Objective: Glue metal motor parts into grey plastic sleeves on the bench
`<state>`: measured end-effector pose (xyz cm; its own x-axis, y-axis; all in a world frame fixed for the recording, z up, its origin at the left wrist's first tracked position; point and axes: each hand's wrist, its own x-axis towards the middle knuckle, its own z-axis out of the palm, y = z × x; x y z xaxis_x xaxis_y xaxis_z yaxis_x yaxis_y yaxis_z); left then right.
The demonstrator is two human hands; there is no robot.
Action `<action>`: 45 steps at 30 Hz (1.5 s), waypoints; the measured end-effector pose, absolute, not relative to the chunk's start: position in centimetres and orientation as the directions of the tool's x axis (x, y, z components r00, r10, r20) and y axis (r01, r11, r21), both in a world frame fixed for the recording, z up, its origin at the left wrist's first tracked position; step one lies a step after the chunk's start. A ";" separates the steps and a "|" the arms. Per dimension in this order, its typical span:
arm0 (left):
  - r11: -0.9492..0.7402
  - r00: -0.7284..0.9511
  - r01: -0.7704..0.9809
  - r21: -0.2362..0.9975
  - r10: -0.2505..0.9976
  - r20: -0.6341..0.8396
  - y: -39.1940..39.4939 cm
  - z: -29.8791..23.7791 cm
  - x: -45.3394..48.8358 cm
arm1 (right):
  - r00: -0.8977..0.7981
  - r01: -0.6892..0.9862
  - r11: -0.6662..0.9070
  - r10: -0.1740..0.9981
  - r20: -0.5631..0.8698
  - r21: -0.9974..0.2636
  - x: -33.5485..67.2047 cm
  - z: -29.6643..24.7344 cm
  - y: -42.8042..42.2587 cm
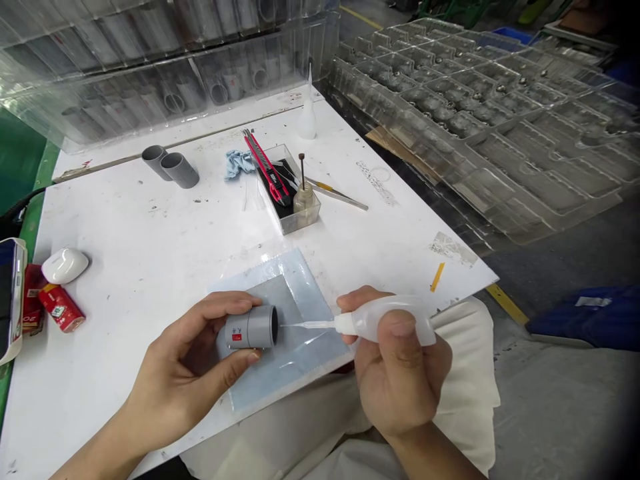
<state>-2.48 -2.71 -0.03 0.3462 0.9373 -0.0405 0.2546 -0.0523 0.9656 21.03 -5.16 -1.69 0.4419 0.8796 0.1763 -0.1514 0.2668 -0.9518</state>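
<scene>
My left hand (185, 373) grips a grey plastic cylinder (260, 327) with a small red mark on its side, its open end turned to the right. In my right hand (400, 373) is a white squeeze bottle (370, 319) with a long thin nozzle. The nozzle tip points left at the cylinder's open end; whether it touches the rim I cannot tell. Below the cylinder lies a light blue sheet (300, 360) with a grey square (285, 297) on it.
Two grey cylinders (180, 171) stand further back. A clear box (300, 223) holds a red utility knife (267, 170) and a small brush bottle (304, 200); tweezers (340, 195) lean there. Another squeeze bottle (307, 120) stands behind. Plastic trays (480, 120) lie right; a white case (65, 265) sits left.
</scene>
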 end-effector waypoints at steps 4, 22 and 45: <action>-0.022 0.345 0.238 0.971 0.936 -0.063 -2.7 0.1 -2.5 | 0.401 -0.152 0.226 0.904 0.149 -0.962 21.1 -1.9 -5.4; -0.001 0.329 0.236 0.972 0.941 -0.079 -2.7 0.4 -2.2 | 0.385 -0.133 0.175 0.916 0.112 -0.975 20.9 -2.1 -5.4; 0.117 0.188 0.305 0.945 0.965 -0.181 -3.6 0.5 -1.7 | 0.598 -0.048 0.253 0.782 0.175 -0.966 25.9 0.9 -0.6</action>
